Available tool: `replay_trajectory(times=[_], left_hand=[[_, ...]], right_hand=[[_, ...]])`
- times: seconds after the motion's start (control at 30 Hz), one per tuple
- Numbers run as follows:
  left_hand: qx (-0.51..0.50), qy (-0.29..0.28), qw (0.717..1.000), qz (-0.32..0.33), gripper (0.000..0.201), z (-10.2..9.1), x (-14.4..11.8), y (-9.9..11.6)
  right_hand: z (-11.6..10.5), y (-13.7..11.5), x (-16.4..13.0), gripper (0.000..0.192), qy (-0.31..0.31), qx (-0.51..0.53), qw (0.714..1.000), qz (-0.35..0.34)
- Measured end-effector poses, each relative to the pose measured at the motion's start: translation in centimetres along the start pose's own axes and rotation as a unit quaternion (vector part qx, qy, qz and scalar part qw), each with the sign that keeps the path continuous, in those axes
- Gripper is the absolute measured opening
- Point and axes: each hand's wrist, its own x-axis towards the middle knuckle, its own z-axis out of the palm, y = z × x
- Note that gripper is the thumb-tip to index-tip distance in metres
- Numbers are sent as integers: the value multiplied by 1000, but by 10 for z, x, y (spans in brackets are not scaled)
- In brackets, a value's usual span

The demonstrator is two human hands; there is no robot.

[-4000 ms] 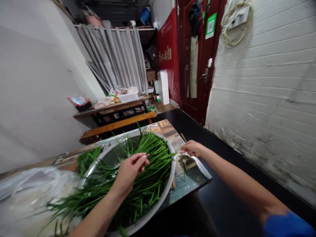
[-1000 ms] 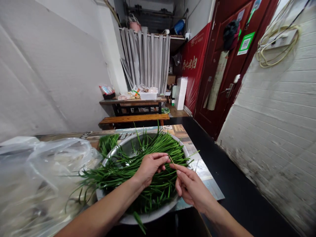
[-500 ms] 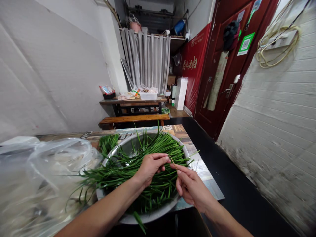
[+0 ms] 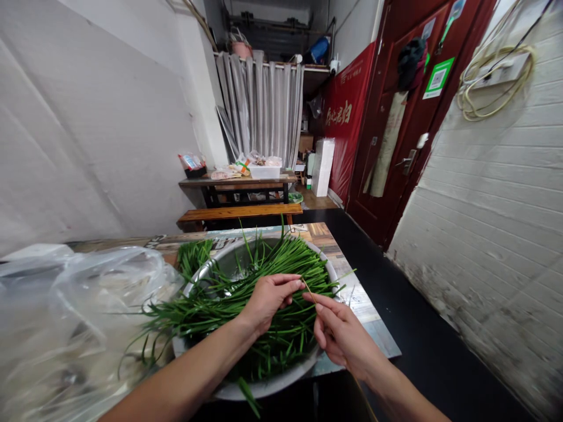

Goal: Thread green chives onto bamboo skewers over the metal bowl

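Note:
Long green chives fill a wide metal basin and spill over its left rim. Above them, a thin, straight tan strand runs between my two hands; I cannot tell whether it is a stick or a dried leaf. My left hand pinches at its upper end with thumb and forefinger. The lower end lies between the thumb and forefinger of my right hand, whose other fingers are curled. Another bunch of chives lies behind the basin's left side.
A large clear plastic bag with pale contents takes up the left of the wood-patterned table. Beyond stand a wooden bench and a farther table with a white tub. A red door is at the right.
Almost nothing differs. Both hands keep the same pinch on the strand, and the whole view has shifted very slightly.

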Motion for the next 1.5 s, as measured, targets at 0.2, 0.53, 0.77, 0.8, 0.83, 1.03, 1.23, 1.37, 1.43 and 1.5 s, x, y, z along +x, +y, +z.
replay_trajectory(times=[0.2, 0.53, 0.77, 0.8, 0.83, 1.03, 1.23, 1.37, 1.43, 1.5], left_hand=[[27, -24, 999, -23, 36, -1, -1, -1], [161, -159, 970, 92, 18, 18, -28, -4], [38, -48, 998, -9, 31, 16, -16, -11], [32, -42, 999, -9, 32, 15, -13, -12], [29, -36, 999, -8, 32, 15, -11, -13], [178, 67, 972, 135, 28, -13, -7, 16], [554, 237, 710, 365, 29, -71, 10, 70], [668, 206, 667, 256, 26, -90, 47, 58], [694, 145, 673, 210, 20, -89, 59, 42], [685, 109, 681, 236, 19, -81, 63, 27]], right_hand=[[4, 3, 1, 44, 14, -4, 1000, -25], [-6, 5, -9, 20, 51, 90, 994, -34], [-4, 10, -21, 29, 101, 65, 990, -76], [-5, 11, -21, 32, 107, 56, 990, -74], [-5, 11, -22, 35, 108, 46, 991, -68], [-17, 7, -24, 43, 107, 5, 993, -56], [-29, 3, -24, 43, 121, 14, 989, -83], [-29, 4, -19, 43, 102, -1, 991, -88], [-31, 7, -17, 42, 97, -12, 991, -92], [-34, 10, -14, 42, 100, -24, 990, -92]])
